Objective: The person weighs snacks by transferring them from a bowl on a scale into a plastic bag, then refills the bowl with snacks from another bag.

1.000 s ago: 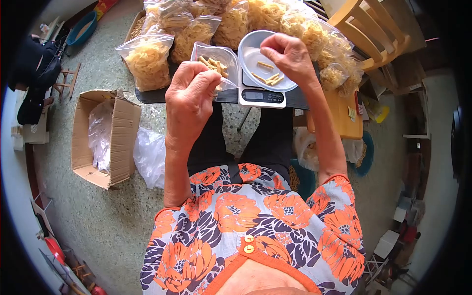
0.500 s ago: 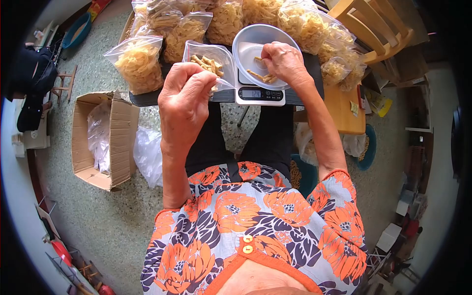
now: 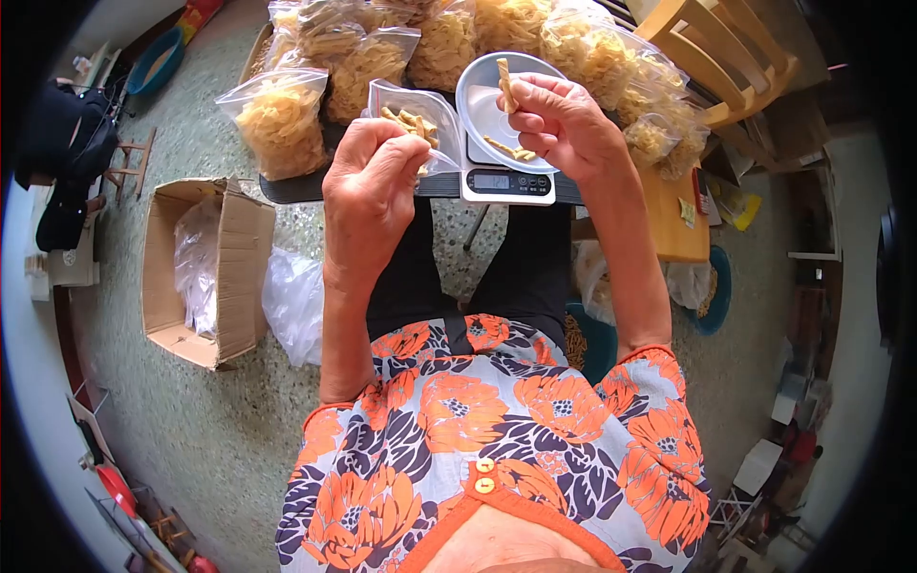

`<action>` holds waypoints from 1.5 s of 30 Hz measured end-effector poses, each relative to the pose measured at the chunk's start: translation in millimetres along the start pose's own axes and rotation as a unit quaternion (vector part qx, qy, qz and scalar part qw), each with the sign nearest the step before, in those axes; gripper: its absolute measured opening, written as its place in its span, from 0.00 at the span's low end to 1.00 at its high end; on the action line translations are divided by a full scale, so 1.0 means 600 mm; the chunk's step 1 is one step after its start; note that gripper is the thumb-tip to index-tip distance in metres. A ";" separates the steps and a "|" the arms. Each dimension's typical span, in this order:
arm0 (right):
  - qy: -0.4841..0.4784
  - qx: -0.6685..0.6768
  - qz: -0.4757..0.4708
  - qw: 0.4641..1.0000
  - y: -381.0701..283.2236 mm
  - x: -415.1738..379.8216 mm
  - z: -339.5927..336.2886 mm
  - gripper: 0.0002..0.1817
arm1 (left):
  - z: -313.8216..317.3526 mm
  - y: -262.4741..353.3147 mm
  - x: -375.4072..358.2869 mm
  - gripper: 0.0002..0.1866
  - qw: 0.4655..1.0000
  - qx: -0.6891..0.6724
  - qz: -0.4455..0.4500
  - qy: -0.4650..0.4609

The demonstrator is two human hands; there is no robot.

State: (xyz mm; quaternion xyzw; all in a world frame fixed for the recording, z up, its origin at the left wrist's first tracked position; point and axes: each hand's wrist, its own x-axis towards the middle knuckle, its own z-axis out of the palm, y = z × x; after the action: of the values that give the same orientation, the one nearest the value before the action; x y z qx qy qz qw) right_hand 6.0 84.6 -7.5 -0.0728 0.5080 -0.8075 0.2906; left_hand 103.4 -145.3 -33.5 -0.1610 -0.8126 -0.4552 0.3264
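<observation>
My left hand (image 3: 374, 196) pinches the near edge of a clear zip bag (image 3: 441, 129), which lies open with short tan sticks (image 3: 413, 122) inside. My right hand (image 3: 564, 119) is closed on a tan stick (image 3: 504, 84), held upright over a round clear plastic bowl (image 3: 482, 84). A few more sticks (image 3: 511, 150) lie in the bottom of the bowl. The bowl stands on a white digital scale (image 3: 508, 187), whose display shows at its front; the digits are too faint to read.
Several bags of dried yellowish pieces (image 3: 443, 48) line the back of the dark table (image 3: 291, 189). An open cardboard box (image 3: 246, 277) and a white plastic bag (image 3: 292, 298) sit on the floor at left. A wooden chair (image 3: 716, 57) is at the back right.
My right hand has lifted out of the bowl with a stick between its fingers. My left hand still pinches the bag. The whole view has shifted slightly.
</observation>
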 end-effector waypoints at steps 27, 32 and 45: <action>0.069 -0.770 -0.004 0.634 0.045 0.026 -0.035 0.11 | -0.006 0.008 -0.001 0.10 1.000 0.030 -0.004 -0.001; 0.079 -0.708 -0.015 0.702 0.044 0.034 -0.052 0.10 | -0.007 0.008 -0.002 0.10 1.000 0.027 -0.002 -0.002; 0.063 -0.091 -0.018 0.994 -0.005 -0.010 0.010 0.11 | 0.009 -0.003 -0.003 0.08 1.000 -0.011 0.009 0.010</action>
State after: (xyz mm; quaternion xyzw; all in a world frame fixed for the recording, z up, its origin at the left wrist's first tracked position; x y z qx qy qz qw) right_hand 12.0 84.3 -1.0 -0.0576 0.5953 -0.7660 0.2357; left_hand 101.5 -141.4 -37.8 -0.1672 -0.8027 -0.4630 0.3368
